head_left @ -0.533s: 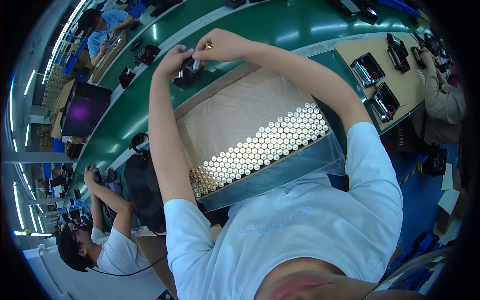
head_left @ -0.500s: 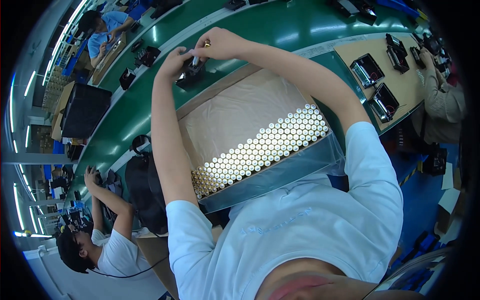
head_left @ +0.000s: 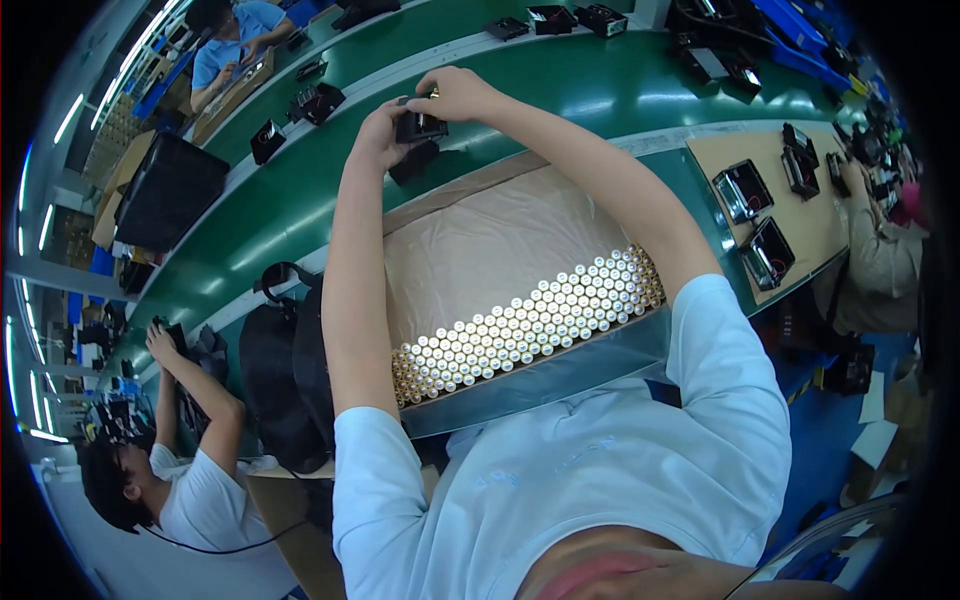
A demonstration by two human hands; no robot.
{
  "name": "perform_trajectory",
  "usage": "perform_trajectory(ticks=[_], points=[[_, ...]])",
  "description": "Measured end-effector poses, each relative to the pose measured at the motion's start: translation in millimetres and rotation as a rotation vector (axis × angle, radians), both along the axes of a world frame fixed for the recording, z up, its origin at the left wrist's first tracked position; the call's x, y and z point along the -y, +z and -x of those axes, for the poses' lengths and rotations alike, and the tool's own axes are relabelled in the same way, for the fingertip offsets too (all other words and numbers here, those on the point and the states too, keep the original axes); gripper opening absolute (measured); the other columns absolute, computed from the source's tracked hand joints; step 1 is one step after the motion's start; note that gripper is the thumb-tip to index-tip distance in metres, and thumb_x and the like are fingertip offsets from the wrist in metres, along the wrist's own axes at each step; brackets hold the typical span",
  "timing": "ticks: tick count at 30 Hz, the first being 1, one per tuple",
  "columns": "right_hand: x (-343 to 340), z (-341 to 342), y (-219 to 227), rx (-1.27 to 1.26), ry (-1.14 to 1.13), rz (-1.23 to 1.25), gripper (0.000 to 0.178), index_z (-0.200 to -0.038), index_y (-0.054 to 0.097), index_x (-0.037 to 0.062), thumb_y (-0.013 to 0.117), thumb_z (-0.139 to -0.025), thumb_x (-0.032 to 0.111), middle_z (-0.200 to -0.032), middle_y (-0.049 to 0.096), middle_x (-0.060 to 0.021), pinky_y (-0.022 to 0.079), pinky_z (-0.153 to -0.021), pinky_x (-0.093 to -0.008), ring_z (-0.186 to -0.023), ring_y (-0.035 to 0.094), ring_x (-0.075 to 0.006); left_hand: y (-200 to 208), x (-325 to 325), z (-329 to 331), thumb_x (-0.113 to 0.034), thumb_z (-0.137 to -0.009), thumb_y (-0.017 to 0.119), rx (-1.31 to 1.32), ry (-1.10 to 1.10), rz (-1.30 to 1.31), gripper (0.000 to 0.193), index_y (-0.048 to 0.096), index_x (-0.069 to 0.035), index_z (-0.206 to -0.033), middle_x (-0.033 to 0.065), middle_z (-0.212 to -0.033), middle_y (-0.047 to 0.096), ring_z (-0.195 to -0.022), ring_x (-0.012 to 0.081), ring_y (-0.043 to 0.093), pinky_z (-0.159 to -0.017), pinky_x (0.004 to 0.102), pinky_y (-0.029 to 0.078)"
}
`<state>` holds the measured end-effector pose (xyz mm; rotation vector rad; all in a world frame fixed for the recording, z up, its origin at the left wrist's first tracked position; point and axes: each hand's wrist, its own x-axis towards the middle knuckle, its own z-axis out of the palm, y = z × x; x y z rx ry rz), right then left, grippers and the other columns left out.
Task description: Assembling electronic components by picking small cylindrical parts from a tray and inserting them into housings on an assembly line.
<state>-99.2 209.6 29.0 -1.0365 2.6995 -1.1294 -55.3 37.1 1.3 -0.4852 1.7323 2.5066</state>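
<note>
Far out over the green bench, my left hand (head_left: 379, 135) is closed around the edge of a small black case (head_left: 421, 126). My right hand (head_left: 462, 96) meets it from the other side, its fingers pinched at the case's upper edge on a gold-coloured cylindrical battery (head_left: 433, 93), mostly hidden by the fingers. Between my forearms lies an open carton (head_left: 500, 220) lined with brown paper. Rows of upright batteries (head_left: 520, 325), gold-sided with pale ends, fill its near part. Another dark piece (head_left: 414, 160) sits on the bench just below the case.
Several open black cases with wires (head_left: 742, 190) rest on a brown board (head_left: 815, 215) at the right. More cases (head_left: 552, 20) stand along the far bench. A black bag (head_left: 285, 370) is beside my left arm. Co-workers sit at left (head_left: 205, 490), far left and right.
The view has shifted, so the surroundings sit differently. The black case, lower between my hands before, is now raised in my left hand, with my right fingers brought against its top.
</note>
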Motion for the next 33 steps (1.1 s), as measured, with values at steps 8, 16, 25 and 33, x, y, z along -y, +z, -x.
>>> perform_trajectory(ticks=[8,16,25,33], points=[[-0.3,17.4,-32.9,0.355,-0.082,0.637,0.04,-0.088,0.073,0.0019,0.065,-0.08,0.04,-0.084,0.071,-0.013,0.054,-0.069,-0.037,-0.074,0.067,-0.028,-12.0,11.5,5.6,-0.018,-0.094,0.059,-0.022,0.12,-0.019,0.034,0.054,-0.002,-0.124,0.0175,-0.113,0.061,-0.095,0.0252,0.061,-0.08,0.041,0.056],[-2.6,-6.9,-21.1,-0.114,-0.219,0.1,0.033,-0.081,0.074,0.0029,0.066,-0.079,0.035,-0.076,0.07,-0.0119,0.053,-0.066,-0.0358,-0.066,0.064,-0.0296,-11.8,-21.6,11.5,-0.017,-0.093,0.062,-0.155,0.313,0.242,0.036,0.052,-0.001,-0.124,0.0193,-0.112,0.058,-0.095,0.0243,0.06,-0.077,0.0372,0.055],[-11.6,-7.6,-25.9,-0.078,-0.165,0.228,0.037,-0.077,0.073,0.001,0.066,-0.078,0.037,-0.07,0.069,-0.0128,0.054,-0.064,-0.038,-0.06,0.062,-0.0369,3.7,-52.4,5.7,-0.015,-0.092,0.064,-0.189,0.301,0.431,0.043,0.045,-0.001,-0.129,0.0221,-0.116,0.054,-0.096,0.026,0.059,-0.079,0.0367,0.055],[-2.1,-11.8,-21.1,0.036,-0.148,0.347,0.035,-0.091,0.074,0.0023,0.063,-0.083,0.034,-0.081,0.071,-0.0124,0.052,-0.068,-0.034,-0.069,0.065,-0.0289,10.4,-39.2,-2.0,-0.008,-0.09,0.064,-0.127,0.362,0.384,0.042,0.044,0.001,-0.126,0.0217,-0.113,0.053,-0.091,0.0274,0.061,-0.079,0.0383,0.056]])
